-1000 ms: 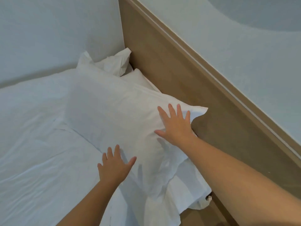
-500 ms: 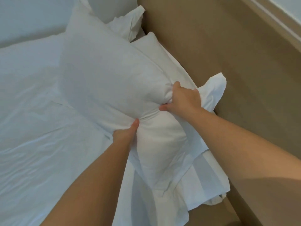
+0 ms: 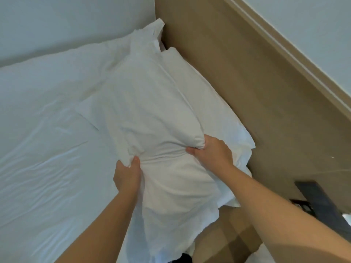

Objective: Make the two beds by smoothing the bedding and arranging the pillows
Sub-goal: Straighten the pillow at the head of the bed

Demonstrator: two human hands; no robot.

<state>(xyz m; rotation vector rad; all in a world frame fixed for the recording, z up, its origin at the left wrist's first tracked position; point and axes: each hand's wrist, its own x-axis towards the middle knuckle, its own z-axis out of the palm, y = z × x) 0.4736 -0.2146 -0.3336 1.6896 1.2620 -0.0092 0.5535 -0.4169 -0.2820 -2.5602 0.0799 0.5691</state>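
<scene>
Left hand (image 3: 126, 174) and right hand (image 3: 211, 155) both pinch the top pillow (image 3: 148, 111) with curled fingers, dead center, overlapping a second pillow (image 3: 207, 103) toward 2 o'clock, so a hard yank probably just bunches the case.

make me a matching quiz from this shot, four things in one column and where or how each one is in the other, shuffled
Column one:
1. top pillow
2. lower pillow
3. headboard
4. bed sheet

Column two:
A. tan wood, running along the wall
B. wrinkled, spread out to the left of the pillows
C. bunched in the grip of the left hand and right hand
D. partly covered by another pillow, beside the headboard

Pairs: 1-C, 2-D, 3-A, 4-B
</scene>
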